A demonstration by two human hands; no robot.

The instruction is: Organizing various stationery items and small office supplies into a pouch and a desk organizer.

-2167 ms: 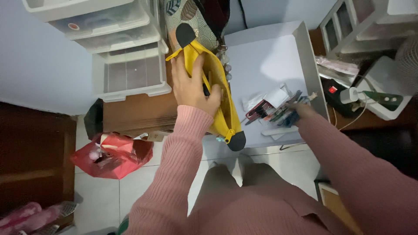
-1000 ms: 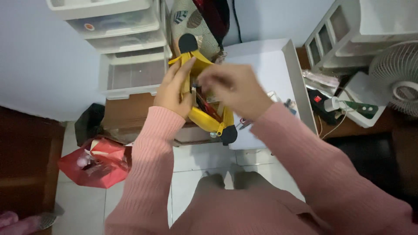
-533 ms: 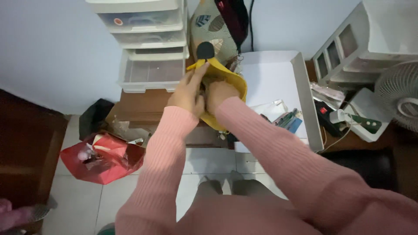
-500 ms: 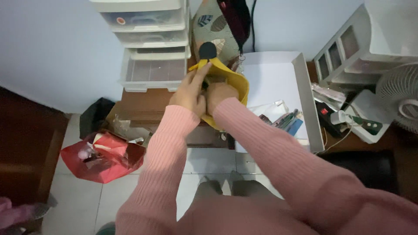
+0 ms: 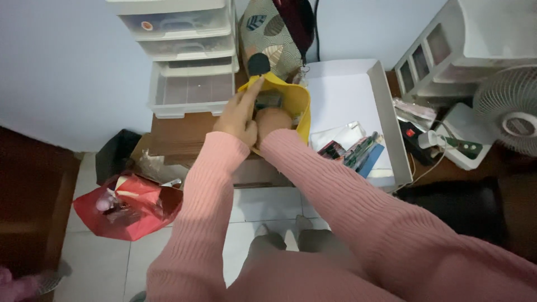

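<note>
Both hands work at a yellow pouch [image 5: 299, 103] held up over the near edge of a brown cabinet top [image 5: 179, 140]. The left hand [image 5: 239, 114] grips the pouch's left rim, fingers stretched up along the yellow fabric toward its black rounded end tab [image 5: 258, 64]. The right hand [image 5: 272, 120] is pushed down into the open mouth, fingers hidden inside, so whether it holds anything cannot be told. Both sleeves are pink ribbed knit.

The pouch is bright yellow, its mouth spread wide, something dark showing inside. It sits between a white plastic drawer unit [image 5: 190, 84] on the left and a white tray [image 5: 386, 117] on the right, with a patterned cushion [image 5: 265, 28] just behind it. Room is tight on the far side and left; the bare part of the tray to the right is open. Pens and small packets [image 5: 352, 148] lie at the tray's near end. Farther right stand a white fan [image 5: 512, 106] and a power strip [image 5: 411, 134]. A red plastic bag [image 5: 128, 204] lies on the tiled floor at near left.
</note>
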